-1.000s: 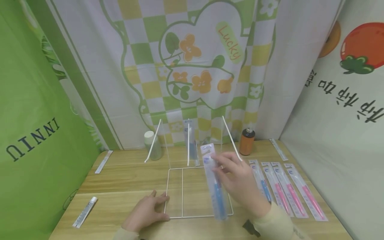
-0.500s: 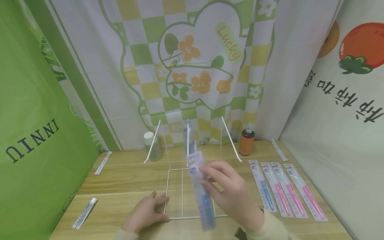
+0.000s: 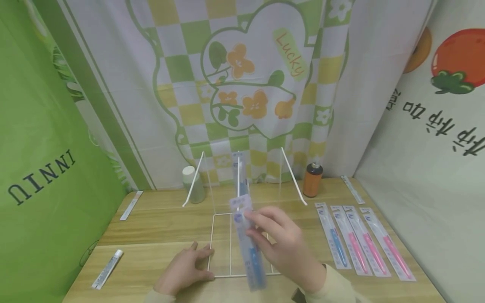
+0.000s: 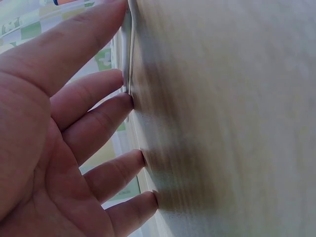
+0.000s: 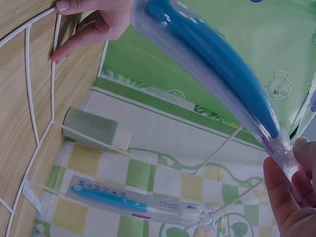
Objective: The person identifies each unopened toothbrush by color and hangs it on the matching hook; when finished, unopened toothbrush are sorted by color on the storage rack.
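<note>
My right hand (image 3: 288,244) pinches a packaged blue toothbrush (image 3: 254,265) near the top of its card, in front of a white wire rack's middle hook (image 3: 238,176). In the right wrist view the held toothbrush (image 5: 212,59) slants across the top, blue handle nearest the camera. Another packaged blue toothbrush (image 5: 108,197) hangs on the rack, behind the middle hook in the head view. My left hand (image 3: 185,267) rests at the front left corner of the rack's base (image 3: 230,244). Its fingers (image 4: 98,123) are spread, tips against the tabletop and wire.
One packaged blue toothbrush (image 3: 335,240) and several pink ones (image 3: 371,248) lie on the right. A green bottle (image 3: 194,185) and an orange bottle (image 3: 312,181) stand behind. A toothpaste tube (image 3: 107,269) and a thin white packet (image 3: 131,205) lie left; another packet (image 3: 352,189) lies back right.
My right hand has moved left and slightly down with the packaged toothbrush, from the rack's right side to in front of the middle hook. The left hand has stayed put.
</note>
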### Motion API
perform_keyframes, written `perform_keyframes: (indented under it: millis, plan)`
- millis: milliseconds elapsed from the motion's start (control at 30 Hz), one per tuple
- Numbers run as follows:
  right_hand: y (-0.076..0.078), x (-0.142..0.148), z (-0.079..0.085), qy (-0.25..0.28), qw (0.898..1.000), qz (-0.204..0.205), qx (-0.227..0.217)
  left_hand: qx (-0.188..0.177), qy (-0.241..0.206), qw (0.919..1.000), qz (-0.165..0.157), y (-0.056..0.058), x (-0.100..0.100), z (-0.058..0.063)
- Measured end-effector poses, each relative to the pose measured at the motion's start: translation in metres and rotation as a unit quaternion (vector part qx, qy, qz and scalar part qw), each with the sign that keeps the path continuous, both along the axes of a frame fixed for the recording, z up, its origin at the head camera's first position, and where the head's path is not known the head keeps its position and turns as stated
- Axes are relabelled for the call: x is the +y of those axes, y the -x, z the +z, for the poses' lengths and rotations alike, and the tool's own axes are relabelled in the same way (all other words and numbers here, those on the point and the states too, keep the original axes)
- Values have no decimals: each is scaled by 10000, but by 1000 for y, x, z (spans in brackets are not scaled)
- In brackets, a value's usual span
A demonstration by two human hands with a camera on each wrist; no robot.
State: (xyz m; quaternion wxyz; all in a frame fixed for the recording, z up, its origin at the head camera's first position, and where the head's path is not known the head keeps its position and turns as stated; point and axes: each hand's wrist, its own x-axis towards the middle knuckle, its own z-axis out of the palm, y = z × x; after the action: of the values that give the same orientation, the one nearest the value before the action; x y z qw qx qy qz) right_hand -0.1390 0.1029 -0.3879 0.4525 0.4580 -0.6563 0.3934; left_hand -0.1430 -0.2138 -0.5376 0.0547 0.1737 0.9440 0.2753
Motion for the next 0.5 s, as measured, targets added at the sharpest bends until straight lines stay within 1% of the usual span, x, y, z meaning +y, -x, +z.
perform_keyframes:
  millis: [100,233,333,500]
  plan:
    - [4,-1,-3,-54,9999,-68,-145,-9,-13,10000,11,1,0,1]
    - [11,-3,-7,-158,9990,-48,-407,-34,2,10000,42,1,-1,1]
    - [18,-5,-10,-176,9983,45,-550,-54,-9,10000,54,1,0,0]
    - [33,-8,-15,-95,9965,73,-825,-52,-55,10000,12,0,0,1]
